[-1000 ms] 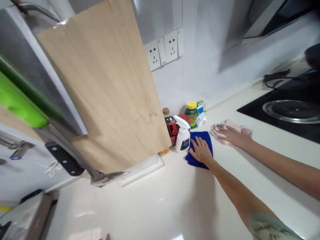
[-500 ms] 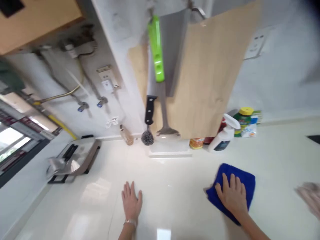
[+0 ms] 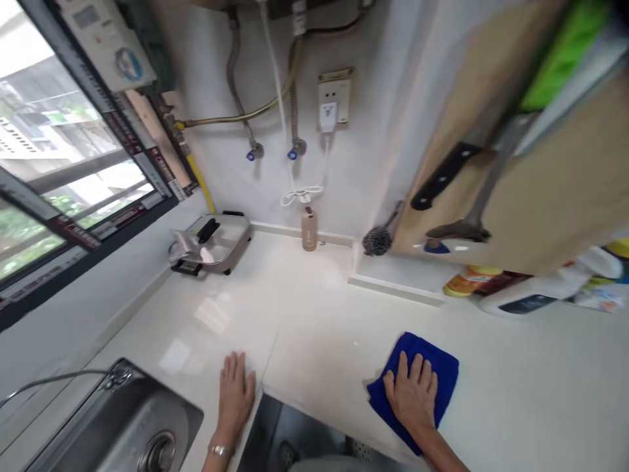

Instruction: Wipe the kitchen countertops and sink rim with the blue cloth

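Observation:
My left hand (image 3: 236, 390) lies palm down on the white counter, holding nothing. Its fingers are stretched out, and a metal band circles the wrist. It rests near the counter's front edge, between the sink and the corner opening. My right hand (image 3: 413, 393) is pressed flat on a folded blue cloth (image 3: 445, 370), its fingers extended and somewhat apart. The cloth lies on the counter to the right, and part of it is hidden under the palm.
At lower left is a steel sink (image 3: 122, 419). An electric pan (image 3: 228, 246) stands in the far corner, beside a small bottle (image 3: 309, 231). A cutting board (image 3: 565, 196), a knife (image 3: 445, 176) and a scrubber (image 3: 377, 240) hang at right, above a spray bottle (image 3: 531, 293).
The view has swung left, bringing the sink and more window into sight. Both hands have shifted left along the counter, the blue cloth moving with my right hand.

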Tool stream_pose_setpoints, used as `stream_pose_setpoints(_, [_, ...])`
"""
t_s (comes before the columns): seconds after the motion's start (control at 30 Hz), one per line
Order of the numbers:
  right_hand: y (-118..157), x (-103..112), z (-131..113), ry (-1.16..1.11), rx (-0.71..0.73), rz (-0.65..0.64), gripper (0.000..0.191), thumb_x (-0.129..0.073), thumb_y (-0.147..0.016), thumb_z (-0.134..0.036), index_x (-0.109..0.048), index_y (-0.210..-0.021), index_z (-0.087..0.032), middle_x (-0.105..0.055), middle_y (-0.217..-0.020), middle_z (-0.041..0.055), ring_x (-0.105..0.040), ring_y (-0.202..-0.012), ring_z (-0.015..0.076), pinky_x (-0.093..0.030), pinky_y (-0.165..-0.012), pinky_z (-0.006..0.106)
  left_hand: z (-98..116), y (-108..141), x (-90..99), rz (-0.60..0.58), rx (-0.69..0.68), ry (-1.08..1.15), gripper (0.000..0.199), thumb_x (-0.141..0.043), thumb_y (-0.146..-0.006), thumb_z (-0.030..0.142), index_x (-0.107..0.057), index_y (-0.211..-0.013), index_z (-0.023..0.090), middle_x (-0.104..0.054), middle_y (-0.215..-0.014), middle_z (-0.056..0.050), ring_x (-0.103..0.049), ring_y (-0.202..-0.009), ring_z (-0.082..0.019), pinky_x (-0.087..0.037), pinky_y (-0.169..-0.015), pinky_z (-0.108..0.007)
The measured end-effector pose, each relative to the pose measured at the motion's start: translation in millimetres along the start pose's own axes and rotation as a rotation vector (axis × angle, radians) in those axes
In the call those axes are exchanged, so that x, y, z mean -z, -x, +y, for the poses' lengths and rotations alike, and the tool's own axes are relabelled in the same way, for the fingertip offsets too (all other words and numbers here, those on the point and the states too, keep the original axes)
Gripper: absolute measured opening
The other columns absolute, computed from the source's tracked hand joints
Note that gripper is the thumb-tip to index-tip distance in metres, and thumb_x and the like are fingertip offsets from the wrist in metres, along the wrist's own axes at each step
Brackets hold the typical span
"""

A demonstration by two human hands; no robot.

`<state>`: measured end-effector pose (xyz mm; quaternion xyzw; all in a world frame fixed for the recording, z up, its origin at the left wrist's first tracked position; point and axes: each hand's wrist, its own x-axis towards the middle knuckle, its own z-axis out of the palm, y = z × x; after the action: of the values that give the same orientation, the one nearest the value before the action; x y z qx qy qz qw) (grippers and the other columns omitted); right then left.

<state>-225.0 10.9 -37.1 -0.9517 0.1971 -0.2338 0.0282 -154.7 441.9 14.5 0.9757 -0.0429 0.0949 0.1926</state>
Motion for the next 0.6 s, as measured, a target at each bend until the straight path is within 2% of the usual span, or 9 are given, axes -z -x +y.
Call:
stream_pose_setpoints(0.1, [1.8, -2.8, -41.4, -0.040, 0.086, -0.009, 0.067, -0.037, -0.093, -0.034, -0.031, -0.151, -0.002, -0.016, -0.161, 0.0314, -0.015, -0.148, 0.0504, -0.030, -0.110, 0.069, -53.1, 60.9, 22.8, 0.050, 0.144, 0.029, 0.056, -0.042, -0.096, 0.038, -0.042, -0.147, 0.014, -0.039, -0.158, -0.021, -0.025, -0.151, -0.035, -0.036, -0.119, -0.064])
stream_pose_setpoints(0.17, [3.4, -4.2, -71.6, -0.066, 0.152, -0.024, 0.066, -0.038, -0.092, -0.033, -0.031, -0.151, -0.001, -0.016, -0.161, 0.0320, -0.016, -0.148, 0.0506, -0.031, -0.110, 0.069, -71.3, 101.7, 30.4, 0.070, 0.198, 0.025, 0.056, -0.043, -0.096, 0.038, -0.040, -0.148, 0.018, -0.038, -0.160, -0.018, -0.023, -0.152, -0.035, -0.035, -0.119, -0.066])
stream_pose_setpoints(0.27, [6.7, -7.3, -118.0, -0.100, 0.266, -0.038, 0.066, -0.039, -0.093, -0.031, -0.031, -0.151, -0.001, -0.016, -0.161, 0.0325, -0.016, -0.148, 0.0505, -0.031, -0.110, 0.069, -76.3, 155.0, 39.4, 0.116, 0.290, 0.026, 0.055, -0.044, -0.096, 0.037, -0.040, -0.149, 0.021, -0.040, -0.159, -0.016, -0.022, -0.152, -0.034, -0.037, -0.118, -0.067])
stream_pose_setpoints(0.37, [9.4, -12.3, -165.5, -0.125, 0.367, -0.041, 0.067, -0.041, -0.092, -0.031, -0.029, -0.152, -0.003, -0.016, -0.160, 0.0328, -0.018, -0.147, 0.0507, -0.032, -0.109, 0.068, -72.2, 198.9, 50.3, 0.164, 0.383, 0.058, 0.053, -0.041, -0.097, 0.033, -0.039, -0.149, 0.022, -0.040, -0.160, -0.013, -0.027, -0.152, -0.031, -0.040, -0.118, -0.061])
stream_pose_setpoints(0.47, [11.2, -17.4, -216.0, -0.139, 0.450, -0.060, 0.067, -0.042, -0.091, -0.031, -0.029, -0.151, -0.003, -0.022, -0.158, 0.0336, -0.021, -0.146, 0.0512, -0.034, -0.107, 0.069, -76.3, 242.0, 58.2, 0.242, 0.461, 0.091, 0.049, -0.041, -0.097, 0.030, -0.044, -0.145, 0.024, -0.050, -0.153, -0.011, -0.045, -0.143, -0.026, -0.050, -0.112, -0.050])
stream_pose_setpoints(0.53, [14.8, -19.0, -251.0, -0.144, 0.504, -0.085, 0.067, -0.042, -0.091, -0.031, -0.030, -0.151, -0.003, -0.026, -0.157, 0.0332, -0.022, -0.146, 0.0502, -0.033, -0.108, 0.068, -84.3, 272.8, 60.1, 0.328, 0.488, 0.106, 0.044, -0.043, -0.096, 0.032, -0.054, -0.137, 0.023, -0.064, -0.139, -0.011, -0.061, -0.127, -0.024, -0.058, -0.103, -0.043])
stream_pose_setpoints(0.6, [22.9, -18.3, -285.1, -0.151, 0.548, -0.104, 0.066, -0.042, -0.092, -0.030, -0.031, -0.150, -0.003, -0.027, -0.157, 0.0317, -0.020, -0.147, 0.0482, -0.031, -0.111, 0.066, -91.9, 302.6, 61.0, 0.415, 0.533, 0.141, 0.040, -0.045, -0.095, 0.035, -0.061, -0.129, 0.022, -0.073, -0.122, -0.010, -0.070, -0.109, -0.022, -0.061, -0.094, -0.039])
